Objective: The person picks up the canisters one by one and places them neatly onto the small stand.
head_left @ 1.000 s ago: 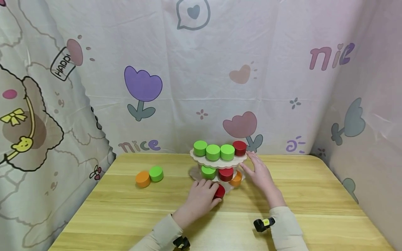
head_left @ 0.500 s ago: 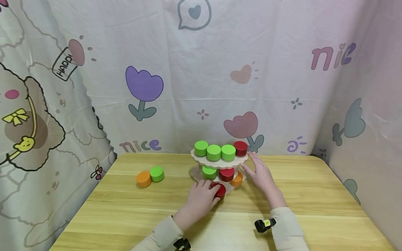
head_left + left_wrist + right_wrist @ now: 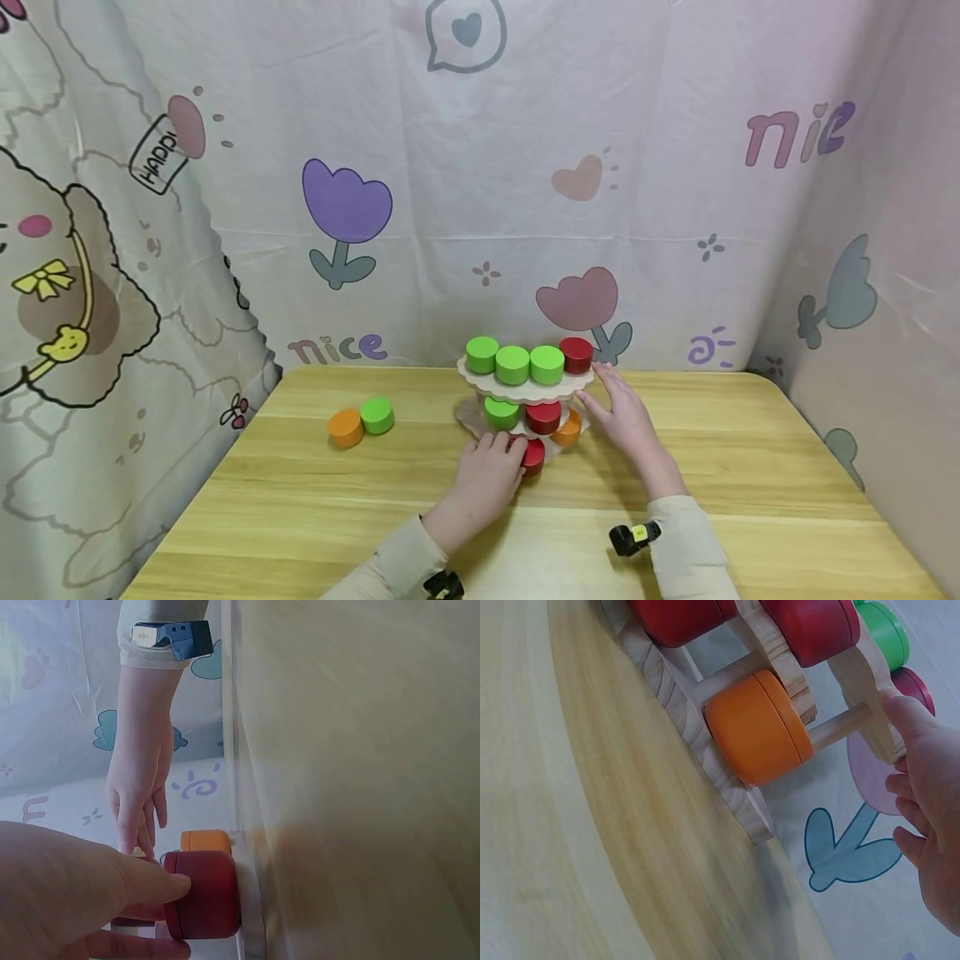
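A tiered wooden stand point(image 3: 522, 391) with scalloped shelves bears round green, red and orange blocks. My left hand point(image 3: 487, 479) is at the stand's lower front, its bent fingers and thumb on a red round block point(image 3: 533, 458) at the base level. In the left wrist view, the thumb lies on the rim of that red block point(image 3: 210, 894), with another finger at its lower side. My right hand point(image 3: 626, 421) touches the right edge of the top shelf with fairly straight fingers. In the right wrist view, its thumb point(image 3: 909, 714) rests on that edge, near an orange round block point(image 3: 756, 729).
An orange block point(image 3: 347, 427) and a green block point(image 3: 377, 415) sit side by side on the wooden table point(image 3: 300, 517), left of the stand. Behind the table hangs a printed cloth point(image 3: 450, 192). Black wrist cameras point(image 3: 633, 537) are worn at both sleeves.
The left hand's fingers have shifted slightly on the red block, which shows more now and lies a little further right. The right hand stays at the top shelf.
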